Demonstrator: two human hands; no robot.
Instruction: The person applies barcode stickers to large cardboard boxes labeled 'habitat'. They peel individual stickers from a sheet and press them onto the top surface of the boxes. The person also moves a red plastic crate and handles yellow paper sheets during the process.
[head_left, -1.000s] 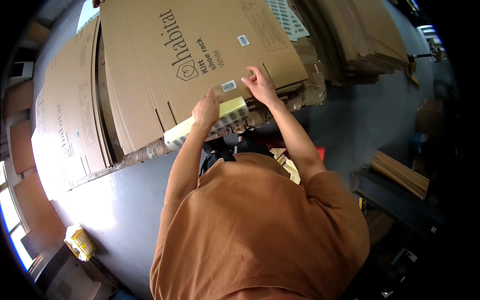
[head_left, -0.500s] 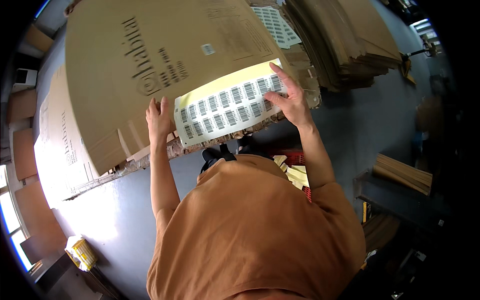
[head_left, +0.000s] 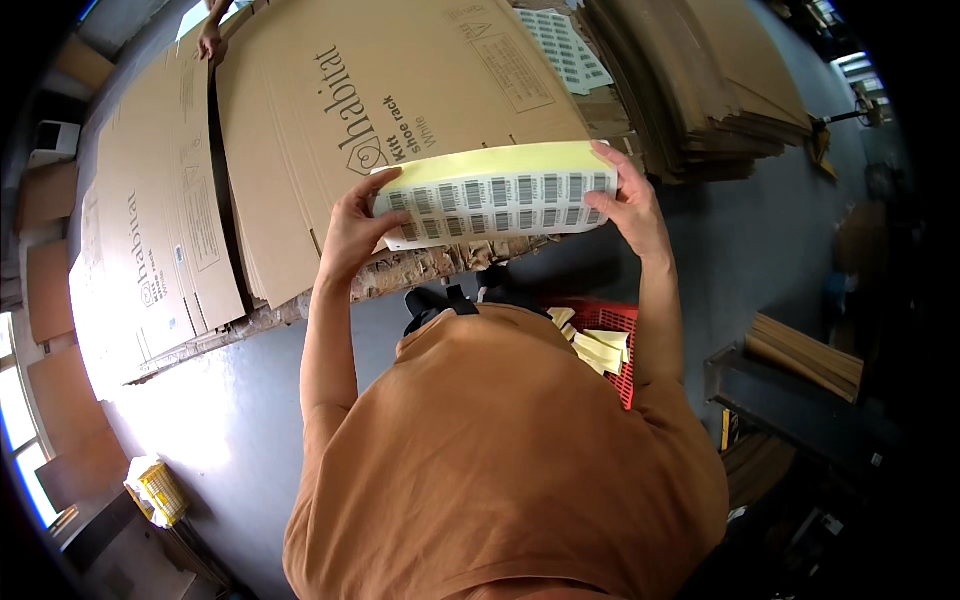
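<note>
A sheet of barcode labels (head_left: pixel 490 205) with a bare yellow strip along its far edge spans the space between my hands. My left hand (head_left: pixel 352 228) pinches its left end, thumb on the labels. At the right end, my right hand (head_left: pixel 638 212) grips the sheet between thumb and fingers. The sheet bows slightly. Beyond and partly beneath it lies a printed flattened carton (head_left: pixel 285 120), on top of a stack.
Another pile of flattened cartons (head_left: pixel 155 225) lies left; a co-worker's hand (head_left: pixel 209 42) touches its far end. More label sheets (head_left: pixel 565 52) and a cardboard stack (head_left: pixel 690 85) are at far right. A red basket (head_left: pixel 627 378) beside me holds yellow strips (head_left: pixel 600 352).
My left hand has taken hold of the sheet's left end, and the sheet is more level. The raised top carton has shifted left, showing another below. A co-worker's hand has appeared at far left.
</note>
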